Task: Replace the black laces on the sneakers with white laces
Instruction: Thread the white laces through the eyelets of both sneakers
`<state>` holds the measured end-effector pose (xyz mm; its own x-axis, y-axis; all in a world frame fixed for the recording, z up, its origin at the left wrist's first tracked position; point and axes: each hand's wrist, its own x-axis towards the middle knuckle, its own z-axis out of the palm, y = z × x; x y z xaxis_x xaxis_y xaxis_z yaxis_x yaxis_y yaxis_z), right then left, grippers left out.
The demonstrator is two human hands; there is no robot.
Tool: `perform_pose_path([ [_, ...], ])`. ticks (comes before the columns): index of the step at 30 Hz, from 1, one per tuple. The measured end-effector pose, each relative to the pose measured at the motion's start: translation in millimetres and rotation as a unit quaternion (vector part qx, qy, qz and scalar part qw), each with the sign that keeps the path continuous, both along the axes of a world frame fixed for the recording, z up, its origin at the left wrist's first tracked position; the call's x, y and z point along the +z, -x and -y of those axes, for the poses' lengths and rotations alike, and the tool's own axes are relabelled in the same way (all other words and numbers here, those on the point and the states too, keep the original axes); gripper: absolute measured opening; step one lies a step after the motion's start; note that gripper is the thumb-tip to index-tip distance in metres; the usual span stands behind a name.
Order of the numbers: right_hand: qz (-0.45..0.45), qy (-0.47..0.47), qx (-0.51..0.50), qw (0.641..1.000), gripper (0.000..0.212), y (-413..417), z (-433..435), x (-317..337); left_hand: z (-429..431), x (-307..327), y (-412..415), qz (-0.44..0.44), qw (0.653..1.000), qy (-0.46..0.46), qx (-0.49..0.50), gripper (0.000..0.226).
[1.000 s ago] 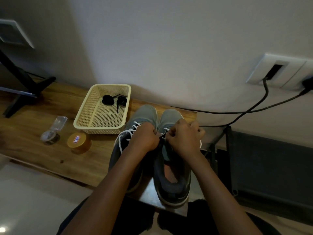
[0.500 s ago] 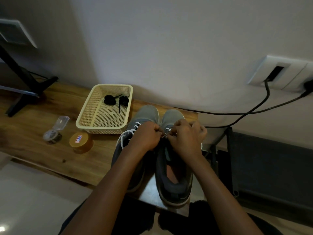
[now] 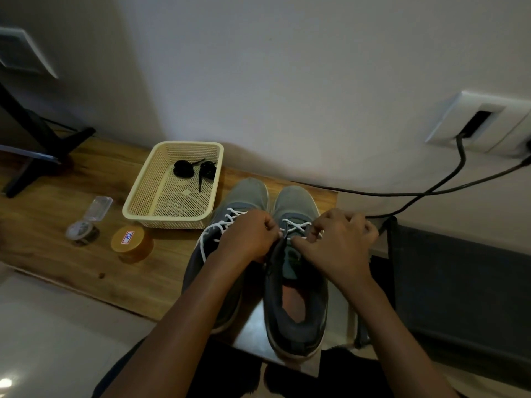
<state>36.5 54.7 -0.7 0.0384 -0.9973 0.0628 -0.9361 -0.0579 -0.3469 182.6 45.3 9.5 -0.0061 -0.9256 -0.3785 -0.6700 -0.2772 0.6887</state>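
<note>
Cream basket (image 3: 166,220) with two black laces (image 3: 184,168); left hand (image 3: 247,236) and right hand (image 3: 340,241) tight on white lace (image 3: 296,227).

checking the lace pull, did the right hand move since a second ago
Yes. The right hand has shifted rightward across the right shoe toward its outer edge, uncovering the white lace.

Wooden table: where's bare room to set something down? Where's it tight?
Free: front strip of the wooden table, between the amber jar, the left sneaker and the near edge; also the wood between monitor stand and basket. Basket's near half is bare mesh. Crowded: the right sneaker, where left hand and right hand pinch the white lace.
</note>
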Motion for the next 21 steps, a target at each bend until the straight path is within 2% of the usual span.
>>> perform_pose_path([
  [1, -0.003, 0.015, 0.001, 1.0, 0.057, -1, -1, -3, 0, 0, 1, 0.011, 1.0, 0.002, -0.002, 0.025],
  [3, 0.0, 0.049, -0.003, 0.999, 0.059, -1, -3, -10, 1, -2, 3, 0.021, 1.0, 0.003, -0.011, 0.031],
  [8, 0.029, 0.123, -0.027, 0.992, 0.042, 2, -8, -29, 1, -3, 3, 0.01, 1.0, 0.011, -0.018, 0.029],
  [14, 0.067, 0.175, -0.037, 0.982, 0.03, -5, -9, -39, 1, 0, 8, 0.097, 0.995, 0.016, -0.029, 0.028],
  [21, 0.061, 0.18, -0.033, 0.981, 0.032, -5, -6, -41, 7, -3, 4, 0.005, 0.992, 0.082, 0.094, 0.018],
])
